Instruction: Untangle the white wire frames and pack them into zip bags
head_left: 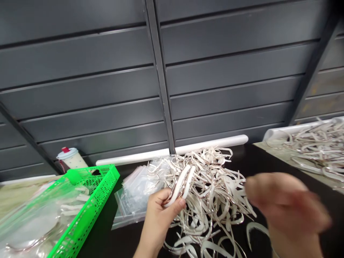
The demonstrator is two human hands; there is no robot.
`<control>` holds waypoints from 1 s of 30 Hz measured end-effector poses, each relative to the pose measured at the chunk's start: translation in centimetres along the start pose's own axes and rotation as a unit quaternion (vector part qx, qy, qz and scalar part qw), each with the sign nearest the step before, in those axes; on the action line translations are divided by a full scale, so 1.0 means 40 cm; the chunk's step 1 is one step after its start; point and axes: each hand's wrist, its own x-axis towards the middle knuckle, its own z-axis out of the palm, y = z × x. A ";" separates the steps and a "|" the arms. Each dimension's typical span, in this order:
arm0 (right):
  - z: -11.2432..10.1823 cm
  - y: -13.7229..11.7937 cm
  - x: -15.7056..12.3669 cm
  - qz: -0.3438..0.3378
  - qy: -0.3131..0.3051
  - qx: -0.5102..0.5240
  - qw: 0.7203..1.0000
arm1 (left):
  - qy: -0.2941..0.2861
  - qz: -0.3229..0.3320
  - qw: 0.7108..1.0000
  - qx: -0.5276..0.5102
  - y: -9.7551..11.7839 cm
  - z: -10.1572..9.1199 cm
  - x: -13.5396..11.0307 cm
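Note:
My left hand (162,211) is closed, with thumb and fingers pinching a few curved white strips with shiny metallic edges (180,182). They stick up above the fingers, over a tangled pile of the same kind of strips (215,204) on the dark table. To the right of that pile is my right hand (287,206), smeared by motion, so its fingers cannot be made out. A single curved strip (256,225) lies on the table beside it. Left of my left hand rests a stack of clear plastic zip bags (139,190).
A bright green plastic basket (88,215) holds clear bags and more strips at the left. Behind it stands a pale bottle with a red cap (70,157). White tubes (134,156) line the grey panel wall (107,82). Another strip pile (319,147) lies far right.

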 end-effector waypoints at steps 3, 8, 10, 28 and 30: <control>0.116 0.010 0.025 0.115 -0.153 0.000 0.982 | 0.000 0.003 1.000 -0.025 -0.002 0.007 -0.002; 0.226 0.023 0.009 0.025 -0.183 -0.057 0.981 | 0.000 0.004 0.995 -0.096 0.002 0.011 -0.001; 0.236 0.028 -0.004 -0.018 -0.189 -0.066 0.980 | 0.009 0.000 0.990 -0.138 0.008 0.011 0.002; 0.266 0.017 -0.027 -0.084 -0.211 -0.055 0.972 | -0.029 -0.028 0.956 -0.289 0.007 0.016 0.003; 0.271 0.023 -0.029 -0.056 -0.216 -0.080 0.972 | -0.046 0.000 0.970 -0.238 0.001 0.017 0.000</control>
